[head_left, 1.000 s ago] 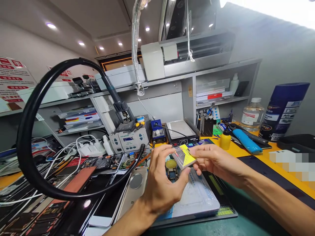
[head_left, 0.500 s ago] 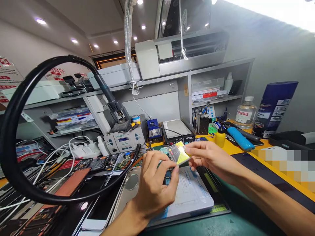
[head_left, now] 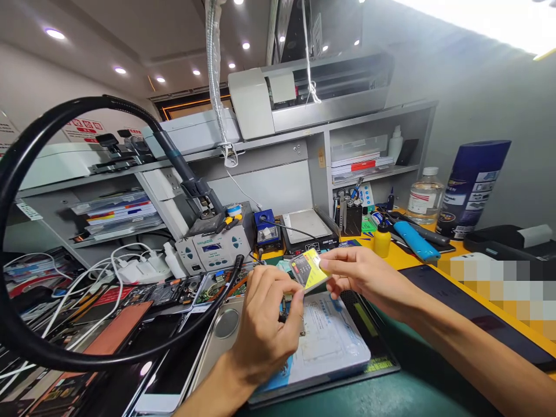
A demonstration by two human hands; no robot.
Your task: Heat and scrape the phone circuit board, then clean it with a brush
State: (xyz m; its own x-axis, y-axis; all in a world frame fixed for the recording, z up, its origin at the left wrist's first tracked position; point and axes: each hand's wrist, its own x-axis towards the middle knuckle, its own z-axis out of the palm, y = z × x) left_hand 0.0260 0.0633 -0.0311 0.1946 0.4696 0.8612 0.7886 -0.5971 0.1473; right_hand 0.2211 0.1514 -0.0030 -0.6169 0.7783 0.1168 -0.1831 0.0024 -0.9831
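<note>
A small flat case (head_left: 309, 271) with a yellow and dark printed label is tilted up above the work surface. My right hand (head_left: 354, 272) grips its right side between thumb and fingers. At the case's lower left corner, the thumb and forefinger of my left hand (head_left: 271, 315) are pinched together; whatever lies between them is too small or hidden to make out. Beneath both hands lies a thick white-and-blue printed pack (head_left: 332, 339) on a dark mat. Part of a small dark component (head_left: 284, 307) shows behind my left fingers.
A black flexible hose (head_left: 65, 365) loops across the left side, over phones and phone parts (head_left: 108, 336). A grey control station (head_left: 212, 249) and a flat plate device (head_left: 306, 226) stand behind. At right are a yellow bottle (head_left: 382, 242), a blue tool (head_left: 414, 240) and a dark panel (head_left: 469, 313).
The whole view has shifted, so things sit slightly farther left. Both hands keep nearly the same pose around the case.
</note>
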